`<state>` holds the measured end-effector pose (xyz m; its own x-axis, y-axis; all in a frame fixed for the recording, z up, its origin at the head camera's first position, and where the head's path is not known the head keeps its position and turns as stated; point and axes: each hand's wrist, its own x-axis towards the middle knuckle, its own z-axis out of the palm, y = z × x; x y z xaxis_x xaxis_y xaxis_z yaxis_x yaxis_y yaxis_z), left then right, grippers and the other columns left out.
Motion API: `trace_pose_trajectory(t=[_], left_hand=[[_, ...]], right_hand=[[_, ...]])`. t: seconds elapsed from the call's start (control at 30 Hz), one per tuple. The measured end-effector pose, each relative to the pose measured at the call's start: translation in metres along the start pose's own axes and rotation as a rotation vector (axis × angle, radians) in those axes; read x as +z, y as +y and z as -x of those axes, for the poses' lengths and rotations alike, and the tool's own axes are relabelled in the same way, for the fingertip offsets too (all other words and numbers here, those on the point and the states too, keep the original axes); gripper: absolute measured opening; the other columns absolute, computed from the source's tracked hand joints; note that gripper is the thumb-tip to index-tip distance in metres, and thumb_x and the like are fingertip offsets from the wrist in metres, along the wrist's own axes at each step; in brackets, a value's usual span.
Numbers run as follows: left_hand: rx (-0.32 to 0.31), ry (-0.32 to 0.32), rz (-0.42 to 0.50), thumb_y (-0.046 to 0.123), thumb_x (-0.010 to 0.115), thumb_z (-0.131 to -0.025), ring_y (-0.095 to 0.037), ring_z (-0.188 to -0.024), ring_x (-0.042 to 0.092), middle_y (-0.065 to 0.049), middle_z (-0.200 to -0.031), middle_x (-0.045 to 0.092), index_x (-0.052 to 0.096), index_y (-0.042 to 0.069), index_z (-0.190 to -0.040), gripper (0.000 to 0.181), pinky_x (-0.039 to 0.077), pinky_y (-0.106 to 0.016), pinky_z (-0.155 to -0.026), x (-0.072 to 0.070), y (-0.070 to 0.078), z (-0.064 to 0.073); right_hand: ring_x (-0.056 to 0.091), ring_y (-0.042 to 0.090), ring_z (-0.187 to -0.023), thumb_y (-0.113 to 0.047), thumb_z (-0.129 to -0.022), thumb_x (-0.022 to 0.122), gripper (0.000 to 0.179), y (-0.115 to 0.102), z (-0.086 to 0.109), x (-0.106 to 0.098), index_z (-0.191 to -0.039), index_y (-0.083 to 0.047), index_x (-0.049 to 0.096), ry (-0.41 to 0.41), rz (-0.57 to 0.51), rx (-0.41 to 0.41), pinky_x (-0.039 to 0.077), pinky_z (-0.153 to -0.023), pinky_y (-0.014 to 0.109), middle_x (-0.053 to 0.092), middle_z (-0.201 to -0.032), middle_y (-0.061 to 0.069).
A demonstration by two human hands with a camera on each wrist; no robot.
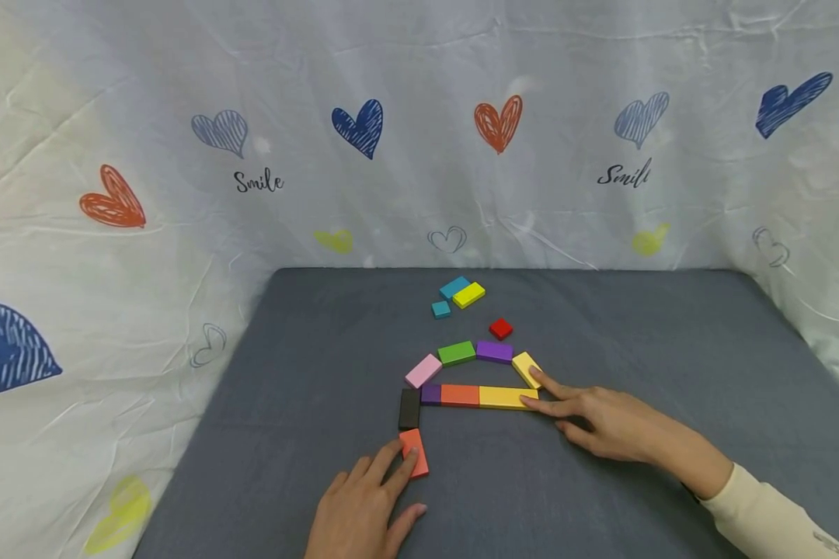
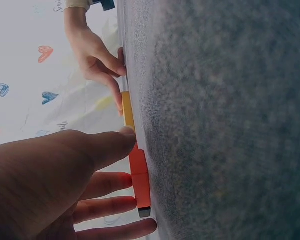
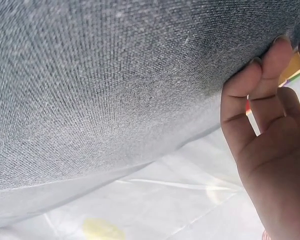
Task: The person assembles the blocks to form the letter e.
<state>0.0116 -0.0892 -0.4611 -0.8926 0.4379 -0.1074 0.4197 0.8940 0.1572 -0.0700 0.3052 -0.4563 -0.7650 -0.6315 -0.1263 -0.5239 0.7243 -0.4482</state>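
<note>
Flat coloured blocks form an outline on the grey cloth. My left hand (image 1: 363, 501) lies at the lower end, its fingertips on the orange-red block (image 1: 416, 458) below a black block (image 1: 409, 409); the thumb is apart from it. With two extended fingertips, my right hand (image 1: 611, 423) touches the right end of the long yellow block (image 1: 501, 398) and the tilted pale-yellow block (image 1: 527, 368). An orange block (image 1: 459, 395) and a short purple block (image 1: 430, 394) continue the row leftward. Above it arch a pink block (image 1: 423, 371), a green block (image 1: 457, 354) and a purple block (image 1: 494, 352).
Beyond the arch lies a small red block (image 1: 501, 328). Farther back are a blue block (image 1: 454, 288), a bright yellow block (image 1: 469, 295) touching it, and a small blue block (image 1: 440, 310). A white curtain with printed hearts hangs behind the grey table (image 1: 308, 341).
</note>
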Motion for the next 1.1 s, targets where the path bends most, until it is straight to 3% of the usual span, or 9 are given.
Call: trace_pose_trajectory(t=[0.3,0.5,0.6,0.73,0.9,1.0,1.1], left_hand=[[-0.003,-0.056,-0.029,0.071,0.064,-0.094,-0.022,-0.112,0.062,0.000,-0.154,0.054,0.057,0.031,-0.155,0.073,0.058,-0.048,-0.081,0.001,0.000,-0.001],[0.015,-0.025,-0.004,0.072,0.063,-0.095,-0.021,-0.114,0.065,0.003,-0.153,0.054,0.053,0.031,-0.158,0.075,0.058,-0.048,-0.083,-0.008,-0.006,0.002],[0.032,0.062,0.034,0.067,0.067,-0.095,-0.017,-0.111,0.066,0.006,-0.149,0.057,0.050,0.031,-0.159,0.075,0.059,-0.046,-0.084,-0.024,-0.011,0.001],[0.071,0.235,0.039,0.059,0.071,-0.097,-0.012,-0.111,0.067,0.011,-0.144,0.059,0.050,0.033,-0.159,0.071,0.058,-0.041,-0.083,-0.051,-0.020,-0.004],[0.149,0.400,0.035,0.051,0.073,-0.098,-0.012,-0.107,0.070,0.011,-0.141,0.061,0.054,0.033,-0.157,0.064,0.059,-0.037,-0.078,-0.085,-0.029,-0.022],[0.205,0.455,0.116,0.048,0.071,-0.100,-0.009,-0.095,0.070,0.012,-0.141,0.061,0.056,0.034,-0.154,0.058,0.057,-0.032,-0.067,-0.103,-0.032,-0.040],[0.239,0.457,0.227,0.046,0.069,-0.103,-0.005,-0.090,0.067,0.014,-0.140,0.060,0.057,0.036,-0.152,0.052,0.049,-0.026,-0.055,-0.119,-0.035,-0.059]], right_hand=[[0.042,0.000,-0.067,-0.012,-0.102,0.068,0.064,0.000,0.001,0.001,-0.159,-0.036,0.049,0.009,0.007,-0.004,0.034,-0.053,0.019,0.027,-0.174,0.004],[0.035,-0.002,-0.061,-0.012,-0.103,0.068,0.064,0.001,0.000,0.002,-0.159,-0.036,0.048,0.009,0.002,-0.007,0.034,-0.052,0.018,0.026,-0.174,0.004],[0.032,-0.002,-0.060,-0.011,-0.102,0.068,0.065,0.001,0.000,0.002,-0.159,-0.036,0.049,0.013,0.001,-0.013,0.034,-0.052,0.018,0.026,-0.174,0.004],[0.032,-0.002,-0.060,-0.011,-0.102,0.069,0.065,0.001,0.000,0.001,-0.159,-0.035,0.049,0.016,-0.005,-0.018,0.033,-0.052,0.018,0.027,-0.174,0.005],[0.034,-0.001,-0.061,-0.012,-0.102,0.068,0.065,0.001,-0.001,0.000,-0.159,-0.036,0.048,0.010,0.001,-0.016,0.033,-0.051,0.018,0.026,-0.174,0.005],[0.036,-0.001,-0.062,-0.012,-0.103,0.068,0.065,0.000,0.000,0.000,-0.159,-0.036,0.048,0.008,0.002,-0.011,0.033,-0.051,0.018,0.026,-0.174,0.005],[0.037,-0.001,-0.062,-0.012,-0.103,0.068,0.064,0.000,0.000,0.001,-0.159,-0.036,0.049,0.006,-0.002,-0.011,0.033,-0.052,0.019,0.027,-0.174,0.005]])
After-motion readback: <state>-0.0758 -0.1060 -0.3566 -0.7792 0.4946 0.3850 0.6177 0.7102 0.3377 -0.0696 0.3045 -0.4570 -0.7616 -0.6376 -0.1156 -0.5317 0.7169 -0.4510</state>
